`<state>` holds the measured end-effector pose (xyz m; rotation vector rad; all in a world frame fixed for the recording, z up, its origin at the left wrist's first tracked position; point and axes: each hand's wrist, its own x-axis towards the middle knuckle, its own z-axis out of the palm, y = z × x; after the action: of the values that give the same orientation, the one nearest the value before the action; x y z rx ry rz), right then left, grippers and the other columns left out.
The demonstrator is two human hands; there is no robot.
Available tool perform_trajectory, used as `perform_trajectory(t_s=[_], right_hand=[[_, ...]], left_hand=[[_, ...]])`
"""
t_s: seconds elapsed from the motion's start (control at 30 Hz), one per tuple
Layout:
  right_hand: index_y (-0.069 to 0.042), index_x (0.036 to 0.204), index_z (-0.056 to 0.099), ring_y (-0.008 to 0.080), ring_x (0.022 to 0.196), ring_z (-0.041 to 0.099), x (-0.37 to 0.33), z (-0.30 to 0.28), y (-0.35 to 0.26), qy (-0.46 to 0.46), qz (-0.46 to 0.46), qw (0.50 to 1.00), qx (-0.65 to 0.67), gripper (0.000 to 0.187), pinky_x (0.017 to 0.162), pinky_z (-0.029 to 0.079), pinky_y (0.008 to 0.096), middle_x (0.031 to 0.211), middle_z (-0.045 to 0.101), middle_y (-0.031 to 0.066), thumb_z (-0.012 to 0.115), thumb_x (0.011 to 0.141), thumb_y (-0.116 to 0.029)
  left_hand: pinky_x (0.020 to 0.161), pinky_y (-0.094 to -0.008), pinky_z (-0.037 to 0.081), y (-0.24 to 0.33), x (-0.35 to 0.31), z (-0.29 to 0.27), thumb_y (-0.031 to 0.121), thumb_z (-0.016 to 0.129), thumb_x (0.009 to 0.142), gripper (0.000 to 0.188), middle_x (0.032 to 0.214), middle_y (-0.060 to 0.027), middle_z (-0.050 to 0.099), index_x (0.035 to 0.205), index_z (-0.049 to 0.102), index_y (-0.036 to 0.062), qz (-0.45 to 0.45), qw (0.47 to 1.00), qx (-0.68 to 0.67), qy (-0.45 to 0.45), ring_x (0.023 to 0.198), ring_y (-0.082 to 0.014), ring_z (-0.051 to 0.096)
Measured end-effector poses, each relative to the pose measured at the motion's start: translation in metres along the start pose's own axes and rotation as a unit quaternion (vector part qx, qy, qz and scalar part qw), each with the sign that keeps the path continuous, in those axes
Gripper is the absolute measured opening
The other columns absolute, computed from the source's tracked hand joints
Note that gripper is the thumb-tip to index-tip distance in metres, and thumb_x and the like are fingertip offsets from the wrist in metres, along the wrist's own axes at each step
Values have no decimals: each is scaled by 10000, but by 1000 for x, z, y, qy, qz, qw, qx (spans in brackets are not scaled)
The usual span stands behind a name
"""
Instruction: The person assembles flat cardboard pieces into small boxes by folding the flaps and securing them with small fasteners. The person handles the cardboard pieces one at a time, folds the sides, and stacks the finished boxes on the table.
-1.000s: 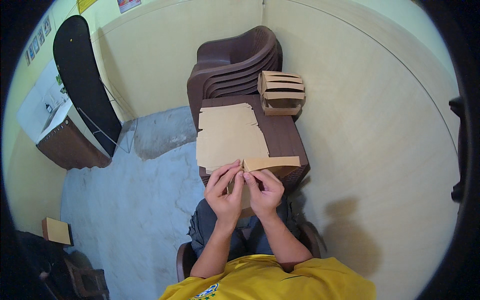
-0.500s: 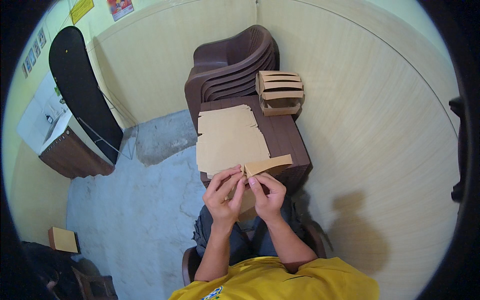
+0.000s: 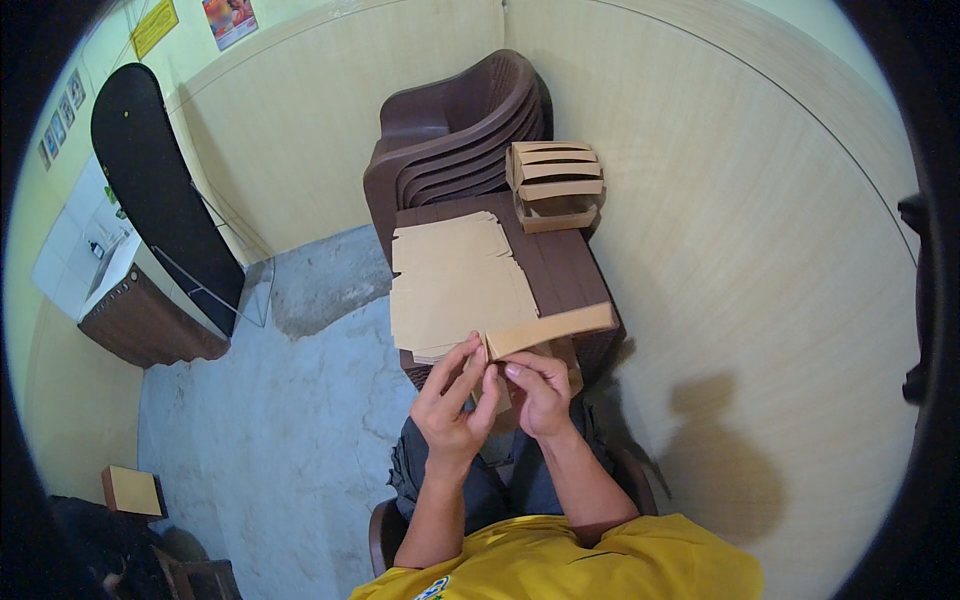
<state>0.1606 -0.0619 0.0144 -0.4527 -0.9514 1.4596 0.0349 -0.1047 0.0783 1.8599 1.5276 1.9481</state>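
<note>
My left hand (image 3: pixel 450 405) pinches the left corner of a partly folded brown cardboard box (image 3: pixel 553 329) above my lap. My right hand (image 3: pixel 541 392) grips the same piece just beside it, thumb on the near edge. One long side wall stands up and stretches to the right past my fingers. Much of the box's lower part is hidden behind my hands. Beyond them, a pile of flat cut cardboard blanks (image 3: pixel 460 285) lies on a brown plastic table (image 3: pixel 562 262).
Several folded cardboard trays (image 3: pixel 556 218) are stacked at the table's far right corner. Behind the table stand stacked brown plastic chairs (image 3: pixel 450 125). A pale panelled wall (image 3: pixel 740 250) runs along the right. At left, an ironing board (image 3: pixel 150 180) leans near a sink counter (image 3: pixel 150 310).
The cardboard's long wall has swung further right and shows more of its length. My right hand has shifted slightly down, and the view has tilted a little.
</note>
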Motion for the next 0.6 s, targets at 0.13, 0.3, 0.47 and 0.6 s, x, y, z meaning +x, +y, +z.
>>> perform_trajectory(t_s=[0.13, 0.3, 0.47, 0.6], right_hand=[[24, 1224, 750, 167, 1096, 721, 0, 1, 6, 5, 16, 999, 44, 226, 1006, 564, 320, 1172, 775, 93, 718, 1009, -37], [16, 1243, 741, 146, 1068, 722, -2, -5, 11, 7, -24, 999, -48, 239, 964, 570, 313, 1174, 773, 67, 735, 1023, -78], [22, 1279, 717, 144, 1054, 719, -9, 4, 9, 55, -99, 972, -206, 253, 941, 565, 311, 1142, 767, 71, 698, 1057, -98], [14, 1247, 709, 160, 1034, 722, -8, 19, 11, 89, -163, 950, -251, 217, 913, 569, 324, 1125, 763, 83, 663, 1066, -96]], left_hand=[[976, -368, 605, 3, -3, 5, -62, 785, 870, 269, 1175, -186, 801, 1132, 823, -17, -30, 999, -16, 4, 1085, -281, 787], [980, -369, 605, -1, -3, 4, -61, 795, 866, 248, 1175, -186, 796, 1110, 820, -26, -23, 999, -47, -14, 1101, -285, 780], [983, -369, 606, -4, -3, 4, -68, 810, 852, 248, 1170, -185, 791, 1098, 818, -31, -23, 997, -66, -22, 1110, -285, 776], [975, -372, 610, -5, -4, 4, -83, 813, 841, 258, 1171, -189, 784, 1093, 819, -30, -18, 997, -79, -13, 1109, -289, 773]])
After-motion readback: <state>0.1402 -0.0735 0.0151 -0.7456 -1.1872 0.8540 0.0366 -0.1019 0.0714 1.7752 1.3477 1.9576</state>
